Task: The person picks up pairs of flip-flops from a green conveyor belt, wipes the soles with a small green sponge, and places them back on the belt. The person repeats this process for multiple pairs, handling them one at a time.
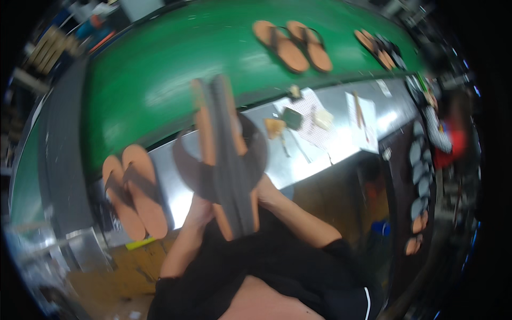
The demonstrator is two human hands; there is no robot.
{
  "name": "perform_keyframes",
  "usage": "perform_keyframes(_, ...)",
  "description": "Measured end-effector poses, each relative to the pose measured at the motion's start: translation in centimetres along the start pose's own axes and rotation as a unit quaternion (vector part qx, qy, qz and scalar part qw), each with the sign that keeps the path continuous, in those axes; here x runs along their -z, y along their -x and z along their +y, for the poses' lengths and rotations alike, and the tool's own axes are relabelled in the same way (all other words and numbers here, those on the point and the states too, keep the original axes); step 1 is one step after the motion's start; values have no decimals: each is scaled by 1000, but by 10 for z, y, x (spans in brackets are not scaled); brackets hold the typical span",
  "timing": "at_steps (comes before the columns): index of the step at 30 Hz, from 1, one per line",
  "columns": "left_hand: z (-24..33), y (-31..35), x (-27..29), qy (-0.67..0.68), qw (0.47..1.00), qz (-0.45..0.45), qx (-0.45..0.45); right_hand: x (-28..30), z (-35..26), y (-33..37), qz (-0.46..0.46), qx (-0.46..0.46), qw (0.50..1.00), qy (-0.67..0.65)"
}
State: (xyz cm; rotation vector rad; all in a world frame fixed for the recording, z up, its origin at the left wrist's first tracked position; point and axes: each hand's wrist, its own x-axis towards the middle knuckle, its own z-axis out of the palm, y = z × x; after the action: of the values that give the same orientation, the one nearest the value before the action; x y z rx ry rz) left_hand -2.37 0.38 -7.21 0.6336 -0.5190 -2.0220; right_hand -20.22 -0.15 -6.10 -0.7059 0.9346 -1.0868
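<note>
- The left grip (pixel 201 208) and the right grip (pixel 263 189) are closing from opposite sides on a pair of tan-and-grey sandals (pixel 228 176) with broad, dark brown straps; the fingers are mostly hiding behind the straps, so their exact placing I cannot tell.
- The held pair is hanging between both grips, above the near edge of the silver metal tabletop (pixel 393 113); its grey soles are meeting in the middle, the tan faces are turning outward, and a strap is bowing out on each side.
- Its long axis is running away from the wearer's body, the far ends pointing toward the smooth green belt-like surface (pixel 154 69); both grips are touching it, the right sitting slightly farther forward than the left.
- To the left of the left grip, a second pair of tan sandals with dark brown straps (pixel 140 186) is lying side by side, nearer to that grip than to the right one.
- Ahead and to the right of the right grip, a dark green squarish block (pixel 291 118) and a cream-white soft-looking lump (pixel 323 119) are resting by a patterned white sheet (pixel 311 101).
- Farther ahead, a third pair of tan sandals with dark thong straps (pixel 290 54) is lying on the green surface.
</note>
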Motion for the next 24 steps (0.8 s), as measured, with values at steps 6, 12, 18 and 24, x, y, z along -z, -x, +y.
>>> perform_keyframes(6, -17, -20, 18, -18, 999, -7, 27, 24, -4, 11, 67, 133, 959, 241)
perform_keyframes(12, -17, -36, 20, 20, 991, 119, 64, 123, -28, 30, 369, 232, 723, 536)
perform_keyframes(18, -25, -52, 42, 77, 989, 102, 78, 187, -30, 25, 394, 175, 655, 621)
perform_keyframes(24, -27, -48, 55, 101, 991, -68, 57, 189, -25, 19, 405, 210, 619, 639)
